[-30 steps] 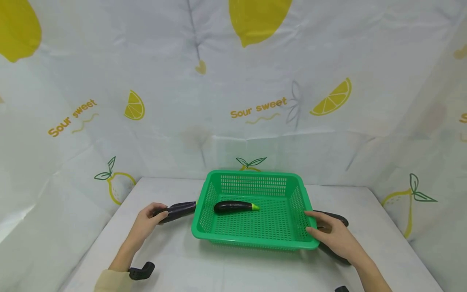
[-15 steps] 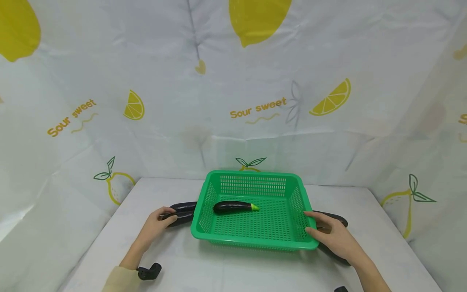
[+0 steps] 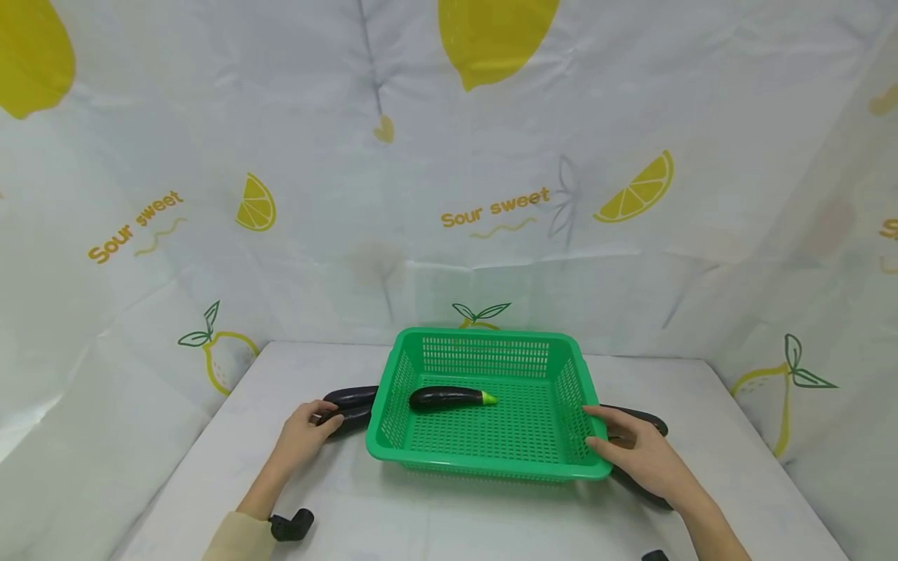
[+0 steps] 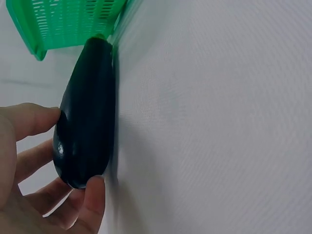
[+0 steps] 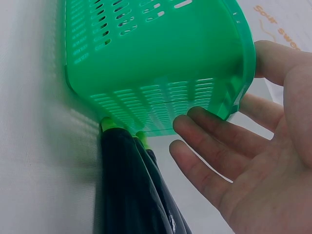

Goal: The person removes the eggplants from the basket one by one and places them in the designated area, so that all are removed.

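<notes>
In the head view my left hand [image 3: 303, 436] holds the blunt end of a dark purple eggplant [image 3: 351, 421] lying left of the green basket. In the left wrist view, thumb and fingers are around this eggplant [image 4: 87, 117], whose stem end points at the basket wall. A second eggplant [image 3: 353, 396] lies just behind it. My right hand [image 3: 645, 452] grips the right rim of the green plastic basket [image 3: 505, 467], thumb over the rim and other fingers along the outside. Another eggplant [image 3: 447, 397] with a green stem end lies inside the basket.
Right of the basket, partly under my right hand, lie more eggplants [image 5: 129, 180], their green ends against the basket wall. A white cloth covers the table [image 3: 421, 522]. Behind rises a white curtain [image 3: 393, 288] with lemon prints.
My left hand has moved right and slightly nearer with its eggplant, bringing it down in front of the second one and closer to the basket. The right hand and basket stay put.
</notes>
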The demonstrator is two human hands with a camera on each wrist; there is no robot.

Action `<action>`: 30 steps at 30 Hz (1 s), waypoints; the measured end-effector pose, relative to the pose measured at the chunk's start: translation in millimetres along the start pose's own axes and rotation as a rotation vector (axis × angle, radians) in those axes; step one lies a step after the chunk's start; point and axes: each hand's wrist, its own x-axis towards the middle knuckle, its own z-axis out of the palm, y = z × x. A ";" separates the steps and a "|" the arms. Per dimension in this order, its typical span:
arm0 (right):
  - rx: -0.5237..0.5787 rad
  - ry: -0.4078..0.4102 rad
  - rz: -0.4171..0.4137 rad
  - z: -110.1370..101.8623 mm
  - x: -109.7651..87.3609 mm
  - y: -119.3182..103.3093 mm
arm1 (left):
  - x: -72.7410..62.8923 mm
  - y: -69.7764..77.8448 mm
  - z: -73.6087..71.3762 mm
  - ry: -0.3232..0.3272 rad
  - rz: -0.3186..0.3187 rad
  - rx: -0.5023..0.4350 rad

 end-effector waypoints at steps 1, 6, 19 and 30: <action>-0.001 0.000 0.001 0.0 0.0 0.3 | 0.2 -0.2 -0.2 0.009 0.007 0.009; 0.001 -0.002 0.006 0.2 -0.2 1.0 | -0.1 2.1 -4.1 0.039 0.034 0.037; -0.003 0.002 -0.007 -0.5 -0.5 -0.1 | 0.0 36.3 -22.0 0.127 0.125 0.108; -0.014 0.008 -0.016 0.6 -0.1 1.7 | -2.6 79.4 -22.1 0.223 0.329 0.083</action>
